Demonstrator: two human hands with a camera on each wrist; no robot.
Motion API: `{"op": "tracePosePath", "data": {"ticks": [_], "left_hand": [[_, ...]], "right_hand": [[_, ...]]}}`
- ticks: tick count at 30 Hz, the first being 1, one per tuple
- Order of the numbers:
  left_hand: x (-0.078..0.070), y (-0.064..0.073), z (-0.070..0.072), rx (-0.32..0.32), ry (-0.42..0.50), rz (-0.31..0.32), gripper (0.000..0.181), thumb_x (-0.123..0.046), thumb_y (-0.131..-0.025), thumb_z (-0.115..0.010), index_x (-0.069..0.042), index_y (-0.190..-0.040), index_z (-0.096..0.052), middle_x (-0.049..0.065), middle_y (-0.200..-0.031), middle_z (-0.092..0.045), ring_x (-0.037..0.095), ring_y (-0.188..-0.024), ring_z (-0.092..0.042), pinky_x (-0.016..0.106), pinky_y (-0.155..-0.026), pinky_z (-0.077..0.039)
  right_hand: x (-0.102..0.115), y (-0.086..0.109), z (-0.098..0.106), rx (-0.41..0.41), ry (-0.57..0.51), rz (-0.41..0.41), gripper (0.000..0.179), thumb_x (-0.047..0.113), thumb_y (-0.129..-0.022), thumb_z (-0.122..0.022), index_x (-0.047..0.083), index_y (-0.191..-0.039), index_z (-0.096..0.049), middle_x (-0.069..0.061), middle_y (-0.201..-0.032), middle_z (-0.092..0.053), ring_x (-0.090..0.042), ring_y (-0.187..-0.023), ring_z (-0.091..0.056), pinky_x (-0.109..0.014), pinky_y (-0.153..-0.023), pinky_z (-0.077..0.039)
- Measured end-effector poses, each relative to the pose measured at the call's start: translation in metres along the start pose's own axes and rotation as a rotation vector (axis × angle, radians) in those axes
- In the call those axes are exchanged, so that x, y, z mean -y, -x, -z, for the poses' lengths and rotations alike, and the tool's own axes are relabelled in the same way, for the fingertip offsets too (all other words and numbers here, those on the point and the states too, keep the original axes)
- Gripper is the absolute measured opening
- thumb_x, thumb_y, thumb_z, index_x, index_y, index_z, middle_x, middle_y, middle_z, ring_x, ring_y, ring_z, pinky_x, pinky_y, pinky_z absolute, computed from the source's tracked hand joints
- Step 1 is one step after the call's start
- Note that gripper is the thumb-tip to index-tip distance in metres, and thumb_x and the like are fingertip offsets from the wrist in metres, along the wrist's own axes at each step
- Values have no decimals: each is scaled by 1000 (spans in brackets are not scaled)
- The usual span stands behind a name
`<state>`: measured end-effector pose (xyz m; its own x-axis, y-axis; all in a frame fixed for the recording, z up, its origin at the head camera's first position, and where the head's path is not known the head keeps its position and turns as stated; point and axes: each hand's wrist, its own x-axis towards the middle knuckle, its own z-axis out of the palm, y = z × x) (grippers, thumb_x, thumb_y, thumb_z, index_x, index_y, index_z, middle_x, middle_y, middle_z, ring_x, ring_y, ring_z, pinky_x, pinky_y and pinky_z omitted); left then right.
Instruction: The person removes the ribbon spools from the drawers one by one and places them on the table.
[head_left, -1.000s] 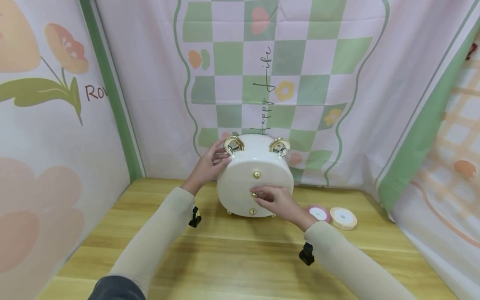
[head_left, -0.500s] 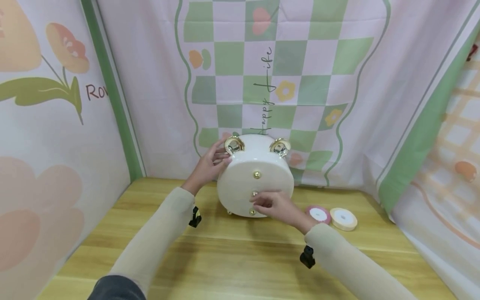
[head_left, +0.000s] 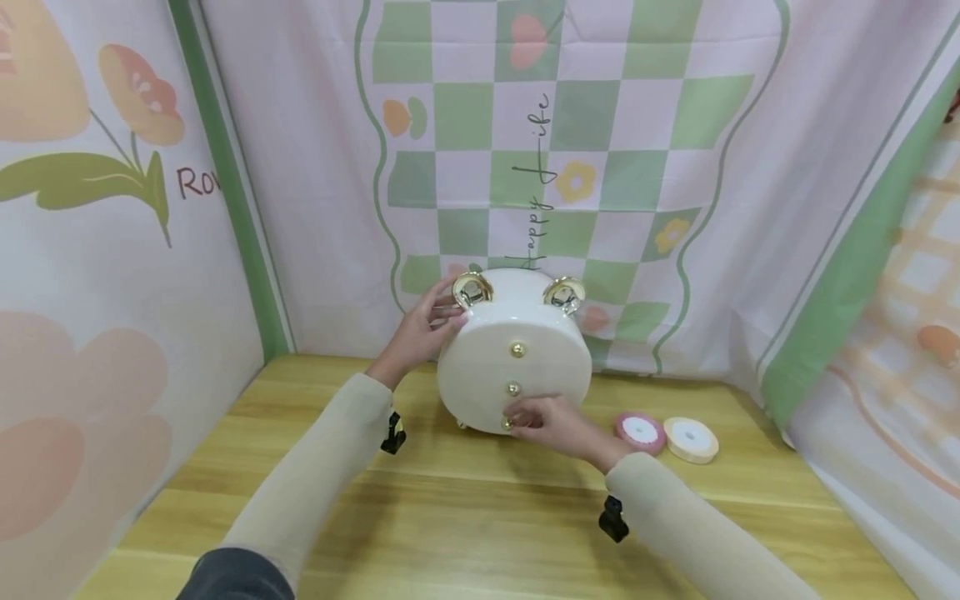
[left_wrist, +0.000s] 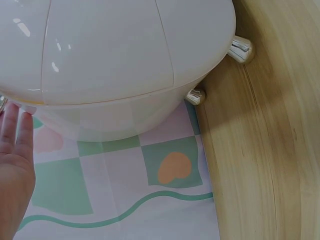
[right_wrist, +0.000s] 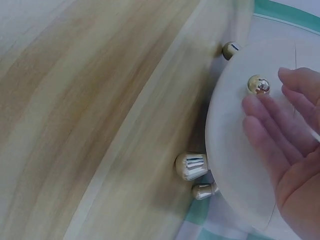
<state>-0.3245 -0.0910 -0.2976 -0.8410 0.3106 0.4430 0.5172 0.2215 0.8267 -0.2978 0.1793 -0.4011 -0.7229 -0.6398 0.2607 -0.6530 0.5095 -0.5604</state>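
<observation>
A white rounded drawer box (head_left: 476, 375) with gold bear-like ears (head_left: 564, 293) stands on the table. Its front carries an upper gold knob (head_left: 517, 349), a middle knob (head_left: 513, 388) and a lowest knob (head_left: 507, 424). My left hand (head_left: 423, 332) rests against the box's upper left side beside the ear, fingers extended in the left wrist view. My right hand (head_left: 553, 423) is at the lowest knob, partly covering it from the head. In the right wrist view, loosely bent fingers (right_wrist: 272, 125) and thumb stand around a gold knob (right_wrist: 258, 85) without closing on it.
To the right of the box lie a pink ribbon roll (head_left: 640, 431) and a cream ribbon roll (head_left: 691, 439). Short gold feet (right_wrist: 192, 166) hold the box above the wooden table (head_left: 450, 517). A checked cloth backdrop (head_left: 517, 183) hangs close behind.
My right hand has moved down from the middle knob to the lowest one. The left hand keeps its place at the box's side, and the view has shifted slightly.
</observation>
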Motion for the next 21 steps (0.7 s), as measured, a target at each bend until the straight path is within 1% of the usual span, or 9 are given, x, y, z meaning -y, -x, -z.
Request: {"op": "tracePosePath", "data": {"ticks": [2,3,9,10,15,19,21], "left_hand": [[0,0,0,-2,-1,-8,68,-9,-101,-61,-16,-159,-27,26,-141,-49,39,-124,-55,43,-106,-47],[3,-1,0,-4,1,-11,68,-9,-101,-62,-17,-159,-28,26,-141,-50,38,-125,-55,44,-106,-47],[31,-11,-1,-17,4,-19,69,-19,-101,-64,-33,-158,-29,18,-141,-51,30,-124,-57,43,-107,-46],[32,-12,0,-19,2,-20,68,-20,-100,-64,-35,-158,-30,17,-141,-52,29,-123,-57,42,-107,-47],[34,-12,0,-28,-6,-26,68,-23,-100,-65,-39,-156,-31,14,-139,-54,25,-121,-59,40,-105,-48],[33,-12,-2,-32,-6,-26,68,-22,-100,-66,-39,-156,-31,12,-137,-54,23,-120,-59,37,-105,-48],[23,-8,-2,-26,2,-19,68,-18,-100,-65,-34,-157,-31,15,-138,-54,27,-121,-59,38,-106,-47]], "right_hand": [[-1,-1,-1,-3,6,5,23,7,-92,-73,-2,-112,-71,-16,-102,-74,-22,-89,-72,-25,-75,-59],[-2,-1,-1,-5,9,8,23,7,-91,-73,-2,-112,-71,-16,-101,-74,-22,-88,-72,-25,-74,-59],[-4,-3,-3,8,20,-7,24,8,-91,-74,0,-113,-71,-15,-102,-74,-19,-87,-72,-22,-74,-58],[-4,-3,-3,11,21,-12,24,8,-91,-74,0,-113,-71,-15,-102,-74,-19,-88,-72,-22,-74,-57],[-5,-4,-6,14,39,-23,24,9,-91,-75,1,-114,-71,-13,-104,-73,-19,-88,-71,-24,-75,-58],[-6,-4,-9,21,32,-33,24,9,-91,-74,1,-114,-71,-14,-108,-72,-20,-90,-70,-30,-78,-60],[-6,-4,-10,22,29,-35,24,9,-91,-74,1,-114,-71,-14,-108,-72,-20,-90,-70,-34,-79,-60]]}}
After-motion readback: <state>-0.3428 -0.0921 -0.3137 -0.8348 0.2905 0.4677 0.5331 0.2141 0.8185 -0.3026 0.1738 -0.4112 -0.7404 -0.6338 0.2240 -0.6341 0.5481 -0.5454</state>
